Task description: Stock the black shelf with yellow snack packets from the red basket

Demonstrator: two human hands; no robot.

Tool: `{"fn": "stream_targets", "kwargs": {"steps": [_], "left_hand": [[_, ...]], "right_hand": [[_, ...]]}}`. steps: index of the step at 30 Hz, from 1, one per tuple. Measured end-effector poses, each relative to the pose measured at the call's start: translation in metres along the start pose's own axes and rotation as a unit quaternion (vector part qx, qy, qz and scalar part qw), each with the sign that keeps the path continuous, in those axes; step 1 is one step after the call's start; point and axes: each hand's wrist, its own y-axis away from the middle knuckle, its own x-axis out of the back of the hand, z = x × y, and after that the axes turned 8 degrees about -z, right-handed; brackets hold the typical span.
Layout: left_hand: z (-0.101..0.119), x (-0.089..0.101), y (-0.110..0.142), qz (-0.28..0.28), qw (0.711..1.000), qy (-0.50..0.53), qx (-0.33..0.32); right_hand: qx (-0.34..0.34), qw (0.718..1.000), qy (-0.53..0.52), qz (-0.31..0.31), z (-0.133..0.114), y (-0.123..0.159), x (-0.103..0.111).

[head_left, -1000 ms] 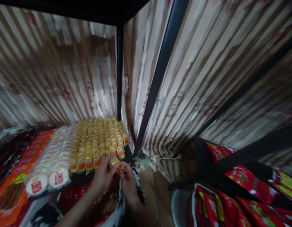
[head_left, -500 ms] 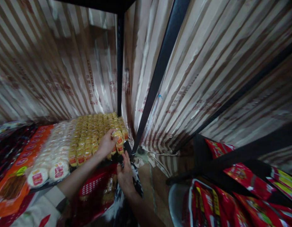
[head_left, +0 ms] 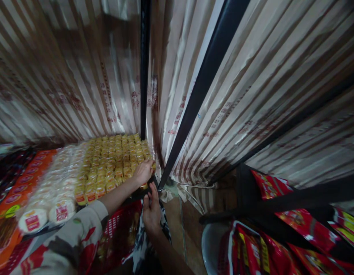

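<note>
Rows of small yellow plastic-wrapped snacks (head_left: 108, 164) stand packed together at the shelf's right end. My left hand (head_left: 144, 172) reaches over their front right corner. Its fingers are closed around a yellow wrapped snack (head_left: 153, 166) there, mostly hidden behind the fingers. Below and slightly right, my right hand (head_left: 151, 214) is held up beside the shelf's corner, palm turned inward. Its fingers are stretched out and hold nothing. White round packaged snacks (head_left: 62, 210) lie in rows left of the yellow ones.
Orange packages (head_left: 30, 179) lie at the far left. A red basket (head_left: 112, 227) sits below the shelf front. Dark metal posts (head_left: 191, 103) rise before the striped curtain (head_left: 237, 84). Red bags (head_left: 257, 244) fill the lower right, beside a pale tub (head_left: 209, 244).
My left hand has moved right and a little forward to the right-hand edge of the yellow rows, with the snack it held. My right hand stays nearly in place. The view has shifted slightly.
</note>
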Motion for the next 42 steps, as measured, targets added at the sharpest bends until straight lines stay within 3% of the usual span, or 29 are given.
{"fn": "stream_targets", "kwargs": {"steps": [9,20,34,42], "left_hand": [[0.005,-0.004,-0.003,0.037,0.991,-0.123,-0.034],[-0.009,-0.011,-0.012,0.091,0.989,-0.114,-0.018],[-0.008,-0.007,-0.020,0.047,0.987,-0.151,0.004],[-0.005,-0.005,-0.017,0.045,0.992,-0.116,0.015]], "right_hand": [[-0.097,0.995,-0.020,-0.035,-0.006,-0.029,-0.004],[-0.090,0.994,-0.055,-0.007,0.010,-0.069,-0.008],[-0.072,0.997,-0.011,0.020,0.014,-0.073,-0.016],[-0.064,0.997,-0.048,0.008,-0.001,-0.070,-0.009]]}}
